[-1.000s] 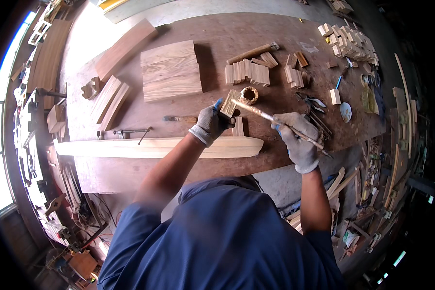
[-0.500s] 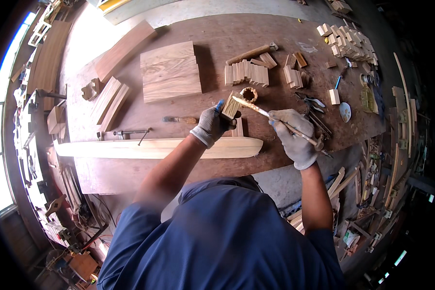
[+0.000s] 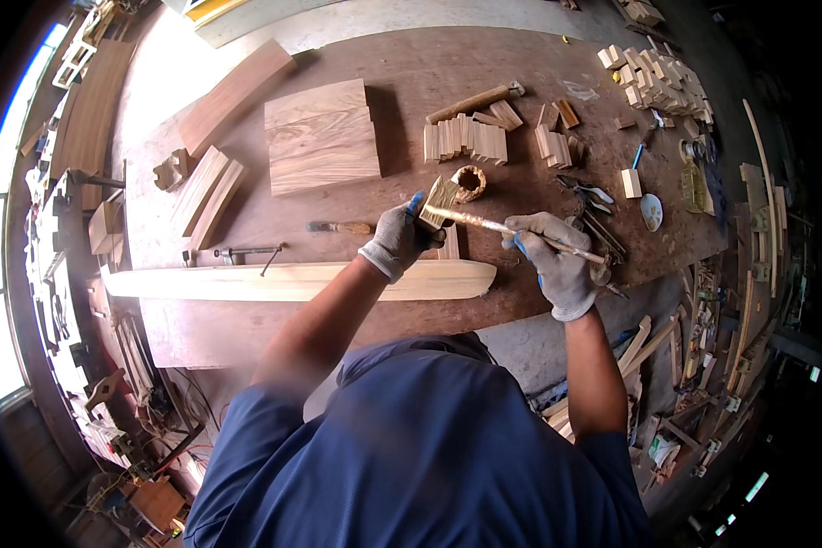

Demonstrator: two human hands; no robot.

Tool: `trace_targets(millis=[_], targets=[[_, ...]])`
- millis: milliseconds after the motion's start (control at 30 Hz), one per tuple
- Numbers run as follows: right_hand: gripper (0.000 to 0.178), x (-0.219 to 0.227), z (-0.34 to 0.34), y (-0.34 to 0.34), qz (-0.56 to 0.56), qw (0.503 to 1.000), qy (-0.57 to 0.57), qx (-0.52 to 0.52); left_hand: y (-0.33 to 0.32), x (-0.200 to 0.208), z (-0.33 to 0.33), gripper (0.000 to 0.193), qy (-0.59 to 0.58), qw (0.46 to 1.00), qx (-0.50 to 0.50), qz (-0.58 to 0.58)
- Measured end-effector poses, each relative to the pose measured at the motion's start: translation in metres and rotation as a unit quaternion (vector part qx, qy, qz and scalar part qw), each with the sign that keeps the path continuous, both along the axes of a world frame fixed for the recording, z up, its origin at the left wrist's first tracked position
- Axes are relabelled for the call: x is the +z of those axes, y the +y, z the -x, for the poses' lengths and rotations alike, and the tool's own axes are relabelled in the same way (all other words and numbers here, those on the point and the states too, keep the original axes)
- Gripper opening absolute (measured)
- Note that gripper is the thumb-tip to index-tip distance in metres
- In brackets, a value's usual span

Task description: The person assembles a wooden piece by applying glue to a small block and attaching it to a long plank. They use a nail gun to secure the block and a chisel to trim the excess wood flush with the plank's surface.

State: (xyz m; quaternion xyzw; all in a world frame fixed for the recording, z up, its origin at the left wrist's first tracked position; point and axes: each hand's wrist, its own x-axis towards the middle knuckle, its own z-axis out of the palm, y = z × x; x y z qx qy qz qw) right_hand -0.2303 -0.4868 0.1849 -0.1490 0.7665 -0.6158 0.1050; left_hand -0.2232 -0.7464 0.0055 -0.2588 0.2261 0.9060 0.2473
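My left hand (image 3: 398,239), in a grey work glove with blue on a fingertip, is closed around a small wooden block (image 3: 441,198), its face tilted up. My right hand (image 3: 557,265), gloved alike, grips a thin stick (image 3: 473,219) with a pale, coated tip. That tip touches the face of the block or lies just over it. Right beyond the block stands a small round pot (image 3: 470,183) with a crusted brown rim. A short wood piece (image 3: 451,243) lies close to my left fingers, partly hidden by them.
A long pale board (image 3: 320,279) lies across the near side of the workbench (image 3: 521,73). Beyond are a wide wood panel (image 3: 322,137), a row of small blocks (image 3: 466,140) and a hammer (image 3: 473,102). Pliers (image 3: 594,192) lie at right, a wooden-handled tool (image 3: 340,226) at left.
My right hand has tipped and shifted slightly, bringing the stick's tip lower across the block. The block has turned a little in my left hand, which otherwise stays in place.
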Motion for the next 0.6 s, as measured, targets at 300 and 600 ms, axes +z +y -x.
trace_targets(millis=[300,600], targets=[[0.019,-0.028,0.020,-0.001,0.028,0.994,-0.018,-0.103,0.001,0.021,-0.005,0.052,0.040,0.999,-0.014,0.013],[0.019,-0.046,0.049,0.007,-0.022,0.982,-0.027,-0.183,-0.005,0.012,-0.010,0.055,0.031,0.999,-0.006,0.018]])
